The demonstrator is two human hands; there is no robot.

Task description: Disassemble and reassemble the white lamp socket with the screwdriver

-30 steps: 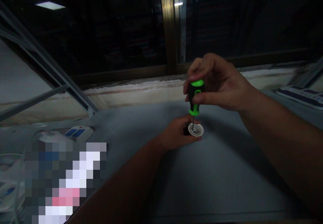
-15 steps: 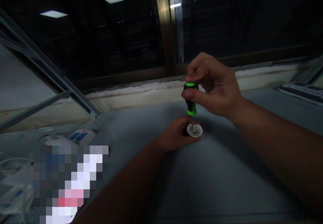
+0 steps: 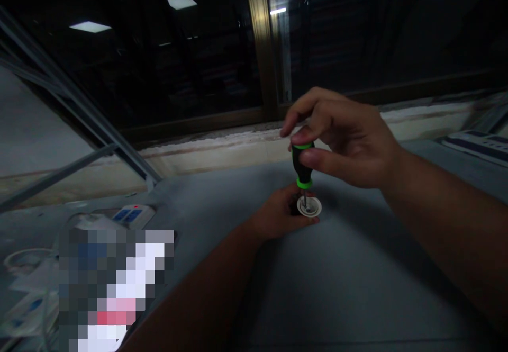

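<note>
My left hand [image 3: 280, 211] grips the edge of a small round white fitting [image 3: 309, 207], whose dark underside is partly hidden by my fingers. A screwdriver with a black and bright green handle [image 3: 303, 165] stands almost upright above it. Its thin metal shaft [image 3: 304, 201] reaches down into the middle of the fitting. My right hand [image 3: 341, 140] holds the handle between thumb and fingers, with the index finger reaching over its top. The exact contact between the screwdriver tip and the fitting is too small to make out.
Both forearms reach across a grey cloth-covered table [image 3: 357, 283]. A white power strip [image 3: 134, 215] lies at the far left, and another [image 3: 476, 144] at the far right. White cables and a pixelated patch [image 3: 115, 288] occupy the lower left. A dark window [image 3: 159, 61] lies beyond.
My right hand has shifted its fingers around the handle, and the hand sits slightly further right. The screwdriver stays in the fitting, and the whole view has moved slightly.
</note>
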